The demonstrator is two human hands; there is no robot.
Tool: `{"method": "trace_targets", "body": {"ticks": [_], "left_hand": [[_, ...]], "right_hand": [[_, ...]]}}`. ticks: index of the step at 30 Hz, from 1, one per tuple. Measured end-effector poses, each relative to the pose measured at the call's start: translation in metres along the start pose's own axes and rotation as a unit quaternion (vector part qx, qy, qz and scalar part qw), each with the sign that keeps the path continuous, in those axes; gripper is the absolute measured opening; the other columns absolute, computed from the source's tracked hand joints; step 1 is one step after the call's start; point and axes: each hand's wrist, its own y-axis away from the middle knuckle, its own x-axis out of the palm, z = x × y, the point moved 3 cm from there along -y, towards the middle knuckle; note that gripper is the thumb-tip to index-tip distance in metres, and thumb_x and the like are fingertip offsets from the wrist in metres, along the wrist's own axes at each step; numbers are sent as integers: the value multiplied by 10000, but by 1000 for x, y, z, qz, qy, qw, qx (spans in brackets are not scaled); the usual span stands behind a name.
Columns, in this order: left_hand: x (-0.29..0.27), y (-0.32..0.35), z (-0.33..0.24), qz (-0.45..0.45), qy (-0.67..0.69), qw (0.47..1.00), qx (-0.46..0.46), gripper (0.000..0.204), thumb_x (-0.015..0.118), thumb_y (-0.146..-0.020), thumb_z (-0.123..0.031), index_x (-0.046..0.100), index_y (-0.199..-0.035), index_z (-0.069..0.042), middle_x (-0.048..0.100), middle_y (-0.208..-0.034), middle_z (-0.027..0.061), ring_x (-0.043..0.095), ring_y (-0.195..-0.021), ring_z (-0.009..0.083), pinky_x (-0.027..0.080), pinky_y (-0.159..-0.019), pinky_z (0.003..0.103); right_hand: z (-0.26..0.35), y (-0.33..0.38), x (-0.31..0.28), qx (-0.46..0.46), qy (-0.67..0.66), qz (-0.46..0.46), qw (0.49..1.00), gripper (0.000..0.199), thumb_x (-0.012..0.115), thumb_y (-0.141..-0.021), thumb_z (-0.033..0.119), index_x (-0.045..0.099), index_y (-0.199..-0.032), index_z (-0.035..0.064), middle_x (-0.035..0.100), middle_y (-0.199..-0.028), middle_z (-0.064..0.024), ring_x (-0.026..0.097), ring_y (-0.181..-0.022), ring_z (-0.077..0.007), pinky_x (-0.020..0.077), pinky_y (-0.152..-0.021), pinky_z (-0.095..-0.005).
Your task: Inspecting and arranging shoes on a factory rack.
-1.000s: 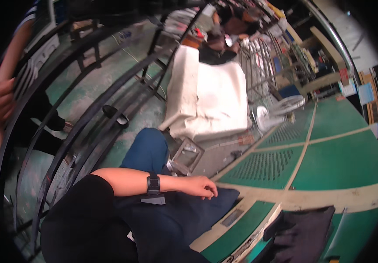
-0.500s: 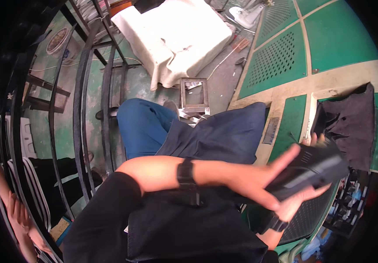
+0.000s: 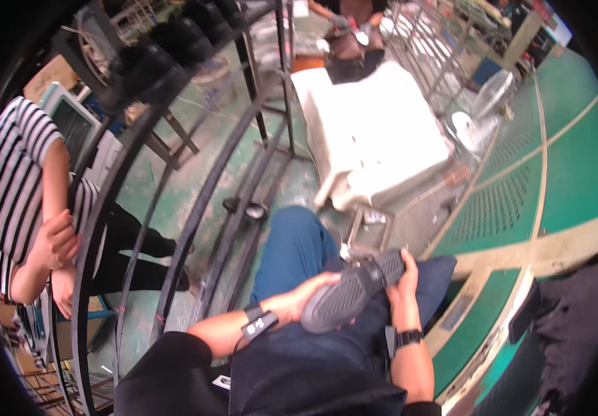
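Over my lap I hold a black shoe [image 3: 344,295] with its ridged sole turned up toward me. My left hand [image 3: 306,297] grips it along its left side, the fingers partly hidden behind it. My right hand [image 3: 404,281] is wrapped around the end at the right. The shoe's upper faces away and cannot be seen. A dark apron [image 3: 299,371] covers my lap, and a strap with a small black device sits on each of my wrists.
A black metal rack [image 3: 205,184] stands at my left, with several dark, blurred shoe-like shapes [image 3: 153,62] on top. Beyond it is a person in a striped shirt [image 3: 35,159]. A white cloth-covered table [image 3: 382,125] stands ahead, a small stool frame [image 3: 370,230] nearer, green machine panels [image 3: 500,201] right.
The shoe has moved from beside the green panels at the right to over my lap, its sole now facing up. Both hands came with it and now hold it from opposite sides. My view has swung.
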Motion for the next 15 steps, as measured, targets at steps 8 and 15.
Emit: {"method": "trace_targets", "body": {"ticks": [8,15], "left_hand": [[-3,-8,9,27,19,999,-16,650,461,-940,-508,469,-1378,-28,608,-1249,232,628,-1078,411,550,-821,484],[4,-21,9,-54,7,998,-18,529,486,-966,-442,585,-1261,-14,671,-1166,190,674,-1001,367,550,-874,427]], "right_hand": [[16,-18,-9,-12,139,54,989,344,553,-919,287,660,-985,-33,684,-891,-140,667,-824,-256,544,-815,-371],[15,-23,-30,-26,41,66,997,348,569,-871,286,647,-946,-45,675,-888,-193,667,-834,-295,559,-801,-397]]}}
